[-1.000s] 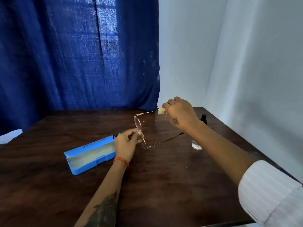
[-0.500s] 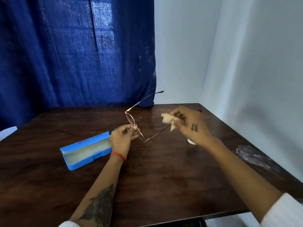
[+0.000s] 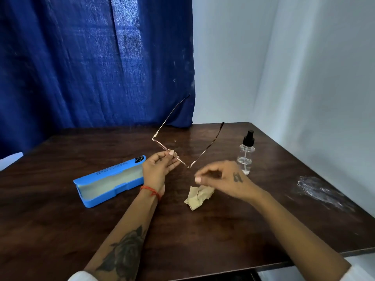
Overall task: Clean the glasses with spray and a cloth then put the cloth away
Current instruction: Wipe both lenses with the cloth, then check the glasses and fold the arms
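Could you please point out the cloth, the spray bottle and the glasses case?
cloth (image 3: 198,196): head view, crumpled middle.
spray bottle (image 3: 246,157): head view, clear body.
glasses case (image 3: 113,172): head view, blue lid.

Left hand (image 3: 160,166) pinching, raised; right hand (image 3: 223,178) hovering, loosely curled, empty.

The thin-rimmed glasses (image 3: 178,147) are held up off the dark wooden table (image 3: 203,230), temples unfolded and pointing away toward the curtain. A crumpled beige cloth (image 3: 197,196) lies on the table nearer the person. The clear spray bottle (image 3: 246,153) with its black nozzle stands upright off to the right.
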